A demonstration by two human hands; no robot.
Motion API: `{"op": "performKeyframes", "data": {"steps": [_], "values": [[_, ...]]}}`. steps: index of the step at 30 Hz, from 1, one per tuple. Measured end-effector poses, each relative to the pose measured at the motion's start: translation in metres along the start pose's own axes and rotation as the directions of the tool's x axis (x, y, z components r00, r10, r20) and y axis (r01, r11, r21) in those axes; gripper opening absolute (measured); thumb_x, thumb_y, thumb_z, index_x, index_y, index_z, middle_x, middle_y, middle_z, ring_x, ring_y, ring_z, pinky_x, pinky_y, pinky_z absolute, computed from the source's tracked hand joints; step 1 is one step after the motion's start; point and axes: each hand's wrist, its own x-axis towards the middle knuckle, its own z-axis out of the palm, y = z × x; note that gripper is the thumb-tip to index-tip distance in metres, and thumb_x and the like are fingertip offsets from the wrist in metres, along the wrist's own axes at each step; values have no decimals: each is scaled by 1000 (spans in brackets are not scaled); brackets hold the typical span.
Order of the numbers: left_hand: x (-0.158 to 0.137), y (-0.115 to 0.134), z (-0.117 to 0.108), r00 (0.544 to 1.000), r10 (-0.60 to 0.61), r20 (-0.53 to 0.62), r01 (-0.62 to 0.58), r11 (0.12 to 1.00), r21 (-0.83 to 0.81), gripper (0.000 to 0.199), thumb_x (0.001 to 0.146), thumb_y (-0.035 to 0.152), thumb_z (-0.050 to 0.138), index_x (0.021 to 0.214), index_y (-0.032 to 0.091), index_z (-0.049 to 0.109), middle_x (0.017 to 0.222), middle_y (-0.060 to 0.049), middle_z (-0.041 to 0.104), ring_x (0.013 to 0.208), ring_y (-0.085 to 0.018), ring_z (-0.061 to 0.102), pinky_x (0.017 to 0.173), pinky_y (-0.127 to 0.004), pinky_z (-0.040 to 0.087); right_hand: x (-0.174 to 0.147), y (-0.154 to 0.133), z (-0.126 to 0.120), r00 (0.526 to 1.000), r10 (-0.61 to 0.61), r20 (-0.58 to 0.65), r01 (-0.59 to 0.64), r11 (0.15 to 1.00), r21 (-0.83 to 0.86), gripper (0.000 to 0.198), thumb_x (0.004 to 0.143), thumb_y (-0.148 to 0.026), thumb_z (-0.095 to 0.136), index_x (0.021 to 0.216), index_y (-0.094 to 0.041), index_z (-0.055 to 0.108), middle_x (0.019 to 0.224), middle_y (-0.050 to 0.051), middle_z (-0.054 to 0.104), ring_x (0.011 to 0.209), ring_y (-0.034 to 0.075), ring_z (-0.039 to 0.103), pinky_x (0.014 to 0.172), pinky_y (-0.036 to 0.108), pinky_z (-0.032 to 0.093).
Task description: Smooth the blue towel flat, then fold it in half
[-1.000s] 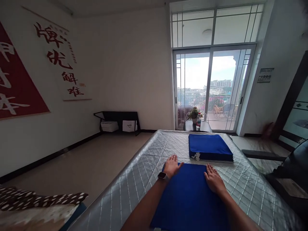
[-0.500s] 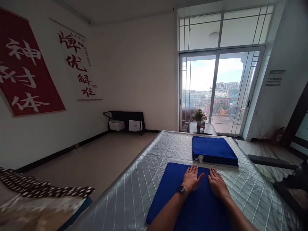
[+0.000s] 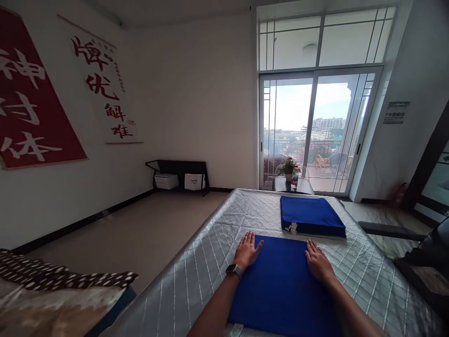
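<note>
A flat blue cloth (image 3: 280, 285), folded into a rectangle, lies in front of me on a silver quilted table cover (image 3: 196, 281). My left hand (image 3: 247, 252) rests flat on its far left corner, fingers together and stretched out, thumb apart; a watch (image 3: 234, 270) is on that wrist. On the far right corner lies my right hand (image 3: 318, 262), also flat with fingers extended. A small white tag (image 3: 237, 329) shows at the cloth's near left edge. Just beyond sits a stack of folded blue cloths (image 3: 312, 215) with white tags at its near left corner.
Past the table's far end, a small dark table (image 3: 298, 186) bears a potted plant (image 3: 288, 167) and a bottle (image 3: 294, 178) before glass sliding doors. A low black rack (image 3: 178, 168) holds white boxes by the wall. Spotted brown fabric (image 3: 63, 275) lies at lower left.
My left hand has slid left across the cloth to its corner, so my hands are farther apart. My right hand has stayed near the right edge. The view has shifted slightly.
</note>
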Motion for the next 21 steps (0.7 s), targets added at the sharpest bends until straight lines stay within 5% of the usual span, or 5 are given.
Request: {"op": "performKeyframes", "data": {"steps": [5, 12, 21], "values": [[1, 1, 2, 999, 13, -38, -13, 1000, 6, 80, 99, 63, 11, 153, 9, 34, 159, -15, 33, 148, -29, 27, 120, -48, 25, -1, -6, -7, 997, -8, -76, 6, 1000, -31, 62, 96, -31, 20, 153, -7, 33, 161, 10, 28, 150, 18, 17, 123, 38, 10], [1, -3, 10, 997, 5, -74, -5, 1000, 5, 79, 99, 63, 13, 152, 9, 37, 158, -14, 36, 148, -27, 28, 121, -45, 23, -1, -12, -4, 995, 64, 75, -62, 998, -29, 68, 97, -40, 19, 155, -5, 24, 163, 10, 21, 151, 19, 13, 122, 39, 13], [5, -6, 20, 996, 10, -86, -7, 1000, 26, 80, 99, 62, 15, 151, 6, 37, 158, -16, 35, 148, -28, 27, 121, -42, 22, -4, -7, 2, 998, 53, 45, -55, 998, 23, 69, 97, -43, 17, 155, -7, 23, 164, 9, 19, 151, 19, 12, 122, 39, 13]]}}
